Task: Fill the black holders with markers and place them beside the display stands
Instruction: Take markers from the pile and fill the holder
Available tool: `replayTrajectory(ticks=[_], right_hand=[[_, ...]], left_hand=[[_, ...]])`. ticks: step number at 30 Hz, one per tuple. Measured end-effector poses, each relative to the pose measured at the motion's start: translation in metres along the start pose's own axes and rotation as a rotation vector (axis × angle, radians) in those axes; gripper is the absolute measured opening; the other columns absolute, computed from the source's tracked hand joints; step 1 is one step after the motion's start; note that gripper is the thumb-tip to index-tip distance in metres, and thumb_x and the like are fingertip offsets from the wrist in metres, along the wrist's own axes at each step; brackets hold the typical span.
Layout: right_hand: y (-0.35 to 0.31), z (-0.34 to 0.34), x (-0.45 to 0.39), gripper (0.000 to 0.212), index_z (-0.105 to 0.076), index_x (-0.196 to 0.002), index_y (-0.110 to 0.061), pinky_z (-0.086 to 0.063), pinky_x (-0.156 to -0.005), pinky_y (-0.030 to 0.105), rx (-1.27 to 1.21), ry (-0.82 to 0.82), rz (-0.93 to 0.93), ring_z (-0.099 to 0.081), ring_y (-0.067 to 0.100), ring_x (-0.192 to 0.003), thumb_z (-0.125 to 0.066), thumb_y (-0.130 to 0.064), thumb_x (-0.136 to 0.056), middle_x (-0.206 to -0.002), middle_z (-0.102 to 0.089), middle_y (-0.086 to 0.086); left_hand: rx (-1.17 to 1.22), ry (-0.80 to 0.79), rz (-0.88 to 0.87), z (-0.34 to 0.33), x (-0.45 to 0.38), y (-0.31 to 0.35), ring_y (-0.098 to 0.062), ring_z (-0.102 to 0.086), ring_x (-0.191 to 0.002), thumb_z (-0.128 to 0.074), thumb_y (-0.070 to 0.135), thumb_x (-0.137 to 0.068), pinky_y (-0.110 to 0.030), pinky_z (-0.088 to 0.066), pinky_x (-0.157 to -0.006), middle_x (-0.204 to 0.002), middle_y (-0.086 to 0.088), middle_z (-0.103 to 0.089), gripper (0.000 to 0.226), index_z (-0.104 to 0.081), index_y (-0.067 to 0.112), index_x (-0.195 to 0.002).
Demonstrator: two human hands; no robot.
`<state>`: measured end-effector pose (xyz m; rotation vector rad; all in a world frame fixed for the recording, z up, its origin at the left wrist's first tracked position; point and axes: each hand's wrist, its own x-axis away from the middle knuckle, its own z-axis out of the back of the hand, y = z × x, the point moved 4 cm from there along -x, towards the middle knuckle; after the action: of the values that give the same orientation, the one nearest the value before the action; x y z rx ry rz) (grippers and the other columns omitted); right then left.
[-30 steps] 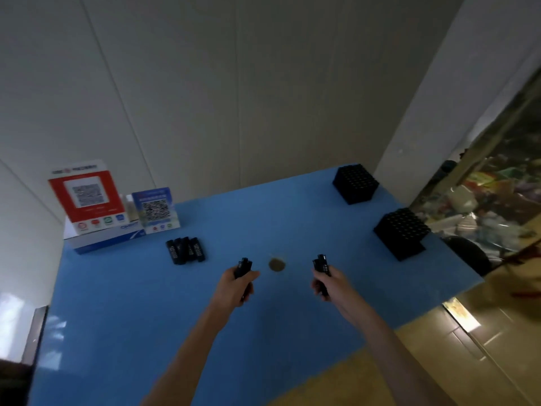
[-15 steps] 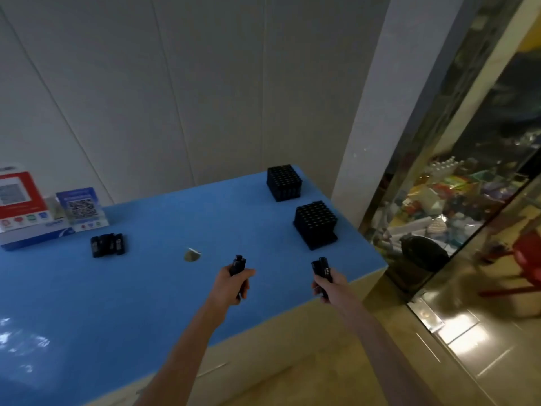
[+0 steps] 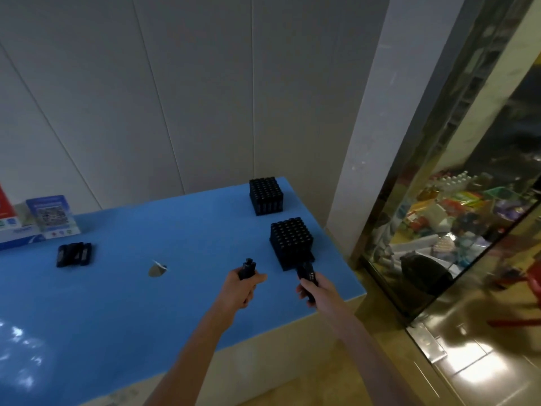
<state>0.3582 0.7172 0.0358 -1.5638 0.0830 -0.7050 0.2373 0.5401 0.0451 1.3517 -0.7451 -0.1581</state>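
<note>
Two black square holders stand on the blue table (image 3: 123, 306): the near holder (image 3: 291, 241) by the right edge and the far holder (image 3: 265, 195) at the back right corner, both packed with dark markers. My left hand (image 3: 240, 289) grips a black marker (image 3: 247, 268) upright, left of the near holder. My right hand (image 3: 317, 291) grips another black marker (image 3: 306, 274), its tip just below the near holder's front corner. Several loose black markers (image 3: 73, 254) lie at the left. The blue display stand (image 3: 52, 215) and a red one (image 3: 5, 212) stand at the far left.
A small grey scrap (image 3: 157, 270) lies on the table between the loose markers and my hands. A white wall runs behind the table. To the right is a pillar and a glass case (image 3: 456, 218) full of coloured goods, with shiny floor below.
The view has swung right and my hands, still holding the markers, have come closer to the near holder. The display stands have slid to the left edge of view.
</note>
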Motion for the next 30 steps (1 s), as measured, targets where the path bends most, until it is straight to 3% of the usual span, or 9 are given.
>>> replayTrajectory(ticks=[13,20,23,25,28,30], right_hand=[[-0.020,0.005,-0.057,0.015,-0.069,-0.110,-0.017,-0.051,-0.069,0.026,0.088,-0.234,0.025,-0.069,0.015,-0.083,-0.061,-0.017,-0.097,-0.093,-0.075,0.004],[-0.028,0.001,-0.081,0.017,-0.070,-0.111,-0.012,-0.059,-0.082,0.033,0.115,-0.388,0.043,-0.071,0.022,-0.098,-0.058,-0.017,-0.099,-0.103,-0.074,0.009],[-0.031,0.005,-0.098,0.013,-0.070,-0.105,-0.013,-0.057,-0.081,0.027,0.127,-0.323,0.098,-0.071,0.018,-0.095,-0.060,-0.016,-0.098,-0.101,-0.073,0.010],[-0.035,0.013,-0.110,0.011,-0.069,-0.100,-0.017,-0.053,-0.073,0.022,0.145,-0.252,0.143,-0.069,0.014,-0.088,-0.059,-0.016,-0.098,-0.095,-0.073,0.006],[-0.037,0.022,-0.124,0.017,-0.063,-0.110,-0.019,-0.046,-0.068,0.022,0.215,-0.223,0.155,-0.059,0.012,-0.074,-0.053,-0.029,-0.101,-0.081,-0.064,-0.001],[-0.033,0.025,-0.131,0.042,-0.050,-0.129,-0.024,-0.040,-0.073,0.024,0.275,-0.233,0.175,-0.047,0.002,-0.070,-0.046,-0.053,-0.098,-0.078,-0.048,-0.014]], left_hand=[[0.000,0.088,0.011,-0.050,-0.049,0.014,-0.011,-0.030,-0.039,-0.080,0.026,-0.083,-0.023,-0.025,-0.039,-0.046,0.004,-0.039,0.020,-0.073,0.014,-0.098],[0.005,0.227,-0.006,-0.050,-0.057,0.017,0.001,-0.046,-0.037,-0.081,0.021,-0.082,-0.012,-0.035,-0.041,-0.052,0.008,-0.059,0.019,-0.073,0.009,-0.095],[0.057,0.311,0.017,-0.040,-0.056,0.017,0.001,-0.043,-0.035,-0.081,0.019,-0.082,-0.012,-0.033,-0.040,-0.057,0.006,-0.056,0.023,-0.073,0.005,-0.099],[0.071,0.366,0.027,-0.027,-0.055,0.017,-0.001,-0.039,-0.034,-0.081,0.018,-0.083,-0.015,-0.031,-0.038,-0.052,0.007,-0.050,0.024,-0.073,0.005,-0.100],[0.071,0.440,0.041,-0.007,-0.054,0.011,-0.004,-0.038,-0.036,-0.082,0.020,-0.081,-0.018,-0.031,-0.039,-0.051,0.006,-0.049,0.026,-0.074,0.007,-0.102],[0.069,0.476,0.043,0.003,-0.053,0.008,-0.006,-0.037,-0.035,-0.083,0.019,-0.081,-0.020,-0.031,-0.039,-0.047,0.007,-0.049,0.026,-0.075,0.006,-0.101]])
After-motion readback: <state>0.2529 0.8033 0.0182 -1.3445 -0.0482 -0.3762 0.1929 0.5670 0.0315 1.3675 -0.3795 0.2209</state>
